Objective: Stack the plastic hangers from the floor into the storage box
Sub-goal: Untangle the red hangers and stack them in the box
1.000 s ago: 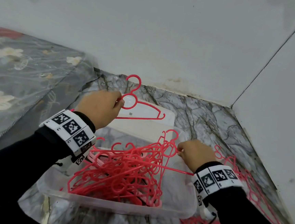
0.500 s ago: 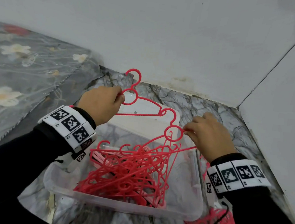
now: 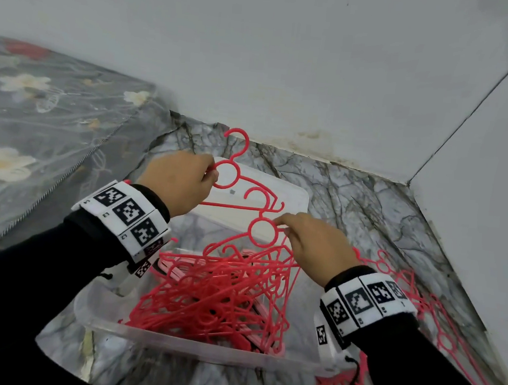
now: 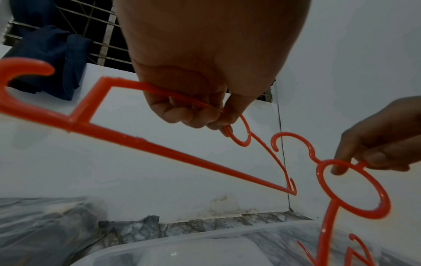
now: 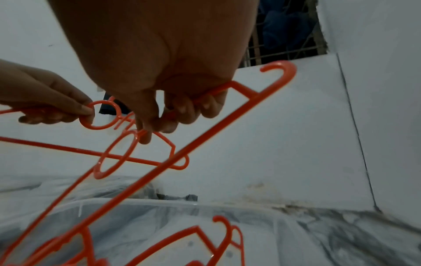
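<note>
My left hand (image 3: 209,174) grips a red plastic hanger (image 3: 239,207) by its ring, held above the far end of the clear storage box (image 3: 190,344). My right hand (image 3: 280,225) pinches the ring of a second red hanger (image 3: 248,231) just right of and below the first. A tangled pile of red hangers (image 3: 216,293) fills the box beneath both. In the left wrist view, fingers curl round the first hanger (image 4: 141,144), with the second hanger (image 4: 328,217) to the right. In the right wrist view the second hanger (image 5: 205,142) slants across.
More red hangers (image 3: 439,306) lie on the marble-patterned floor (image 3: 353,201) right of the box and near my right forearm. A white lid (image 3: 289,195) lies at the box's far end. A floral-covered mattress (image 3: 37,127) borders the left; white walls meet at a corner (image 3: 407,182).
My right hand has lifted a hanger from the box's right edge up and leftward, bringing its ring near the hanger in my left hand. The left hand has stayed put.
</note>
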